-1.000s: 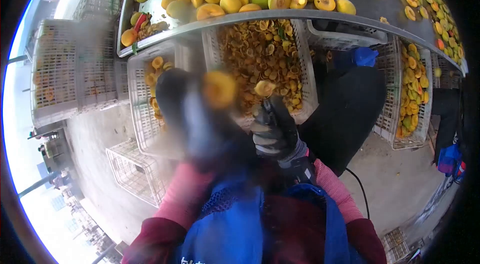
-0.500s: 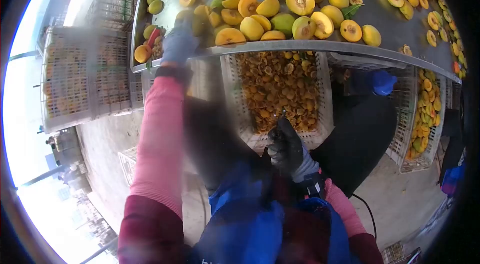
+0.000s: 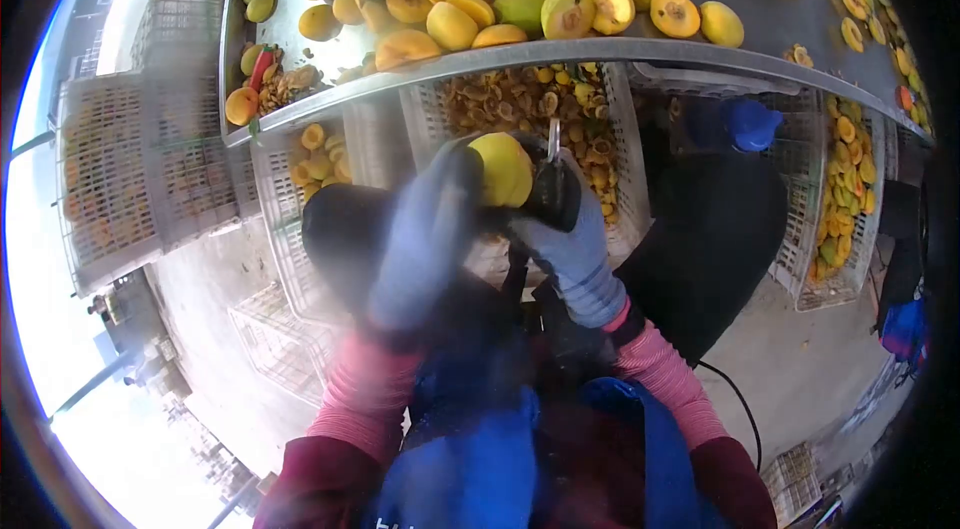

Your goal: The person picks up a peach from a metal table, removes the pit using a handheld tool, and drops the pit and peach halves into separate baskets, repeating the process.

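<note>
A yellow peach [image 3: 506,170] is in my left hand [image 3: 430,229], whose gloved fingers are closed round its left side and smeared by motion. Close beside it, my right hand [image 3: 575,244], in a grey-and-black glove, grips a small hand tool with a shiny metal tip [image 3: 553,139] pointing up. The tool's handle is hidden in the fist. Both hands are over my lap, in front of a white crate [image 3: 628,144] of brown peach pits and scraps. Whole and halved peaches [image 3: 452,27] lie on the metal table [image 3: 400,79] above.
To the left stand stacked crates [image 3: 105,169] and a crate of peach halves [image 3: 285,229]. A red-handled tool [image 3: 262,67] lies in the table's left corner. Another crate [image 3: 790,264] of peaches is at right, near a blue object [image 3: 750,124]. A black cable [image 3: 745,419] hangs at lower right.
My left hand has come down from the table's left side to my lap, now holding a yellow peach. My right hand has risen slightly to meet it. The view has shifted.
</note>
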Demonstrator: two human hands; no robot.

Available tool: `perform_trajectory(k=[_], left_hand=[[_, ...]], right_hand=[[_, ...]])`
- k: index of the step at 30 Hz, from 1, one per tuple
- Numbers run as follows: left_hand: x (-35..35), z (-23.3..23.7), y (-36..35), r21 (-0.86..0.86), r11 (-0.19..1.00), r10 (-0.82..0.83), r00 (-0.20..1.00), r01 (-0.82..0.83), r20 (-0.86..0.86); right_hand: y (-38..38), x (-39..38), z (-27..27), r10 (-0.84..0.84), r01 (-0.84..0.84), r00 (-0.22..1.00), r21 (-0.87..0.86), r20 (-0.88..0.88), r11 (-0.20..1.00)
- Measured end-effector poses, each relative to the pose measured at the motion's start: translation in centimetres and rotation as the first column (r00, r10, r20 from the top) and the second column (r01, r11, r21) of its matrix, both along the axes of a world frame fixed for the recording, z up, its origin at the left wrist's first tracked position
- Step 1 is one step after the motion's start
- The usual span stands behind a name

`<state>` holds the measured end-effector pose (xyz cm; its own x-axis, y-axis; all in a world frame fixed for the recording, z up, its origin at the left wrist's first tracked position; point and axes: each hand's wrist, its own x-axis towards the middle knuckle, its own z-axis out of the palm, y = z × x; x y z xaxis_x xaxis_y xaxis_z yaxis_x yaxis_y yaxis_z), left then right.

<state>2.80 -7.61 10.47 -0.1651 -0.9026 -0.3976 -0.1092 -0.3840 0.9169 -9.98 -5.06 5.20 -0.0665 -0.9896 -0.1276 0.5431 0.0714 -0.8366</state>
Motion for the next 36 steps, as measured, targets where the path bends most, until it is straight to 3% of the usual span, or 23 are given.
perform_trajectory(k=[1, 2, 4, 6, 7, 9, 11, 12, 14, 15, 18, 21, 23, 25, 27, 29, 31, 36], left_hand=[[-0.2, -0.2, 0.2, -0.245, 0.966, -0.028, 0.978, 0.080, 0.208], [-0.5, 0.1, 0.0, -0.453, 0.868, 0.001, 0.912, 0.203, 0.410], [-0.9, 0.0, 0.2, -0.603, 0.728, 0.061, 0.845, 0.326, 0.531], [-0.7, -0.6, 0.6, -0.427, 0.876, -0.012, 0.896, 0.224, 0.445], [-0.6, -1.0, 0.6, -0.422, 0.874, -0.023, 0.886, 0.243, 0.464], [-0.2, -2.1, 0.8, -0.450, 0.842, -0.015, 0.848, 0.297, 0.530], [0.4, -3.7, 1.1, -0.542, 0.745, 0.070, 0.763, 0.389, 0.643], [0.7, -4.5, 1.1, -0.607, 0.689, 0.113, 0.768, 0.396, 0.630], [1.0, -5.6, 1.0, -0.720, 0.561, 0.205, 0.774, 0.408, 0.599], [1.3, -5.8, 0.9, -0.711, 0.577, 0.187, 0.783, 0.401, 0.593], [1.4, -5.3, 1.7, -0.588, 0.758, 0.194, 0.761, 0.284, 0.618], [0.0, -4.0, 1.6, -0.560, 0.828, 0.240, 0.873, 0.044, 0.425], [-0.5, -1.4, 1.4, -0.594, 0.803, 0.275, 0.917, -0.054, 0.288], [-0.2, -1.8, 1.5, -0.673, 0.737, 0.309, 0.918, -0.066, 0.248], [-0.3, -0.4, 2.0, -0.556, 0.826, 0.248, 0.946, -0.094, 0.209], [-0.1, 0.6, 2.2, -0.420, 0.903, 0.169, 0.973, -0.088, 0.158], [0.2, 0.3, 2.3, -0.326, 0.940, 0.141, 0.984, -0.098, 0.111], [1.3, -1.3, 2.7, -0.049, 0.989, 0.127, 0.975, -0.138, -0.183]], right_hand=[[0.5, -1.1, 0.8, 0.079, -0.107, 0.983, 0.169, 0.164, 0.980], [0.8, -1.3, 0.7, 0.102, -0.149, 0.969, 0.205, 0.223, 0.967], [1.5, -1.6, 0.6, 0.133, -0.233, 0.932, 0.274, 0.338, 0.933], [1.3, -1.7, 1.4, 0.174, -0.218, 0.965, 0.229, 0.197, 0.949], [1.1, -1.9, 1.9, 0.197, -0.210, 0.977, 0.202, 0.082, 0.957], [0.1, -2.8, 3.2, 0.244, -0.215, 0.917, 0.124, -0.317, 0.969], [-0.5, -2.9, 3.2, 0.231, -0.217, 0.862, 0.083, -0.452, 0.973], [-0.7, -3.0, 3.2, 0.222, -0.223, 0.827, 0.062, -0.516, 0.973], [-1.1, -2.7, 3.7, 0.223, -0.233, 0.882, 0.025, -0.415, 0.972], [-1.3, -2.5, 3.9, 0.226, -0.240, 0.905, 0.006, -0.360, 0.971], [-2.2, -3.2, 4.5, 0.404, -0.416, 0.703, 0.122, -0.585, 0.901], [-2.0, -1.7, 4.1, 0.384, -0.338, 0.863, 0.190, -0.330, 0.922], [-1.5, -1.1, 3.8, 0.383, -0.381, 0.923, 0.202, 0.028, 0.902], [-1.1, -0.5, 3.9, 0.328, -0.351, 0.931, 0.147, 0.160, 0.925], [-0.4, 0.1, 4.3, 0.236, -0.239, 0.969, 0.034, 0.073, 0.970], [-0.1, -0.4, 5.3, 0.268, -0.270, 0.935, 0.024, -0.230, 0.963], [0.2, -0.3, 5.6, 0.256, -0.272, 0.886, 0.016, -0.387, 0.962], [1.1, 0.4, 4.5, 0.183, -0.226, 0.886, -0.054, -0.425, 0.973]])
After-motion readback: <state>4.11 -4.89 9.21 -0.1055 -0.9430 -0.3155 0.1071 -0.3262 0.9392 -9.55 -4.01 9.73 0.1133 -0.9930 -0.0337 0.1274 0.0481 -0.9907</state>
